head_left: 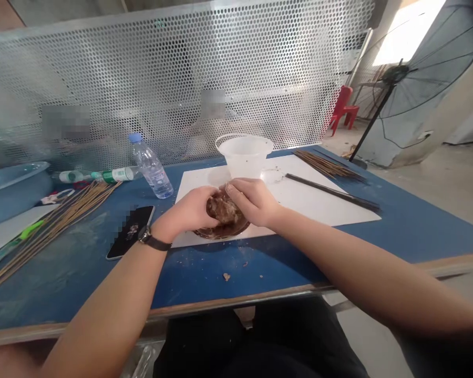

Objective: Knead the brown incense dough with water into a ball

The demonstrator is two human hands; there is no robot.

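A wet-looking brown lump of dough-like material sits in a shallow dark brown dish. My left hand curves round the lump's left side, thumb toward me, with a dark watch on the wrist. From the right, my right hand presses over the top and side of the same lump, its fingers bent and smeared. The fingertips on the far side are partly hidden. Beneath the dish lies a white board, and a translucent white bucket stands just behind my hands.
Left of me are a phone, an upright water bottle, thin brown sticks and a blue basin. Dark sticks and more brown sticks lie to the right. A perforated metal screen borders the far edge.
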